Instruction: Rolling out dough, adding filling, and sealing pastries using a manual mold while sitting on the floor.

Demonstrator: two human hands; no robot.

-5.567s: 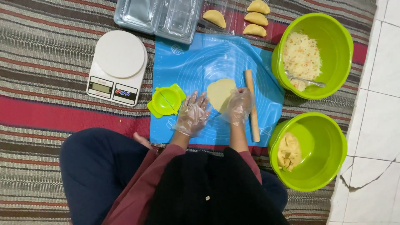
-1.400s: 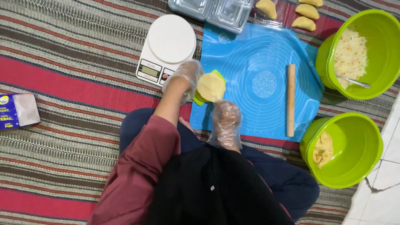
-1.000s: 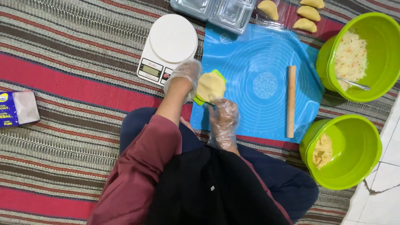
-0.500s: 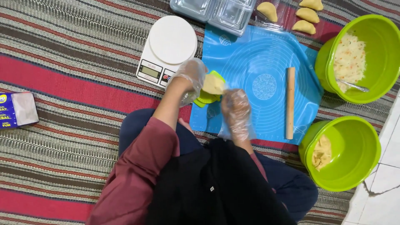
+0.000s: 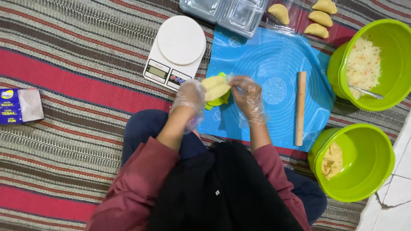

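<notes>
1. Head view, landmark: blue mat [image 5: 274, 68] spread on striped rug [image 5: 77, 64].
2. Left hand [image 5: 190, 96], in clear glove, at mat's left edge; fingers curled under green mould [image 5: 218, 100], cupping it from the left.
3. Dough round [image 5: 215, 87], pale yellow, lying in the mould, just over mat's left edge.
4. Right hand [image 5: 248, 94], gloved, above mat's left part; fingertips pinching right rim of the dough round.
5. Both hands touching the same mould and dough, close together, raised over the mat's corner; contact of mould with mat not discernible.
6. Rolling pin [image 5: 301, 107], wooden, lying lengthwise on mat's right part, apart from the hands.
7. Scale [image 5: 176, 51], white with round platform, on rug just left of mat's upper edge, near left hand.
8. Clear tray [image 5: 227, 10], compartmented, at mat's top edge.
9. Folded pastries [image 5: 317, 17], four, pale, on clear sheet beyond mat's upper right corner.
10. Upper bowl [image 5: 385, 38], green, right of mat, holding shredded white filling and a spoon [image 5: 366, 92].
11. Lower bowl [image 5: 368, 171], green, off mat's lower right corner, holding pale dough pieces.
12. Box [image 5: 19, 106], blue and grey, on rug far left of mat.
</notes>
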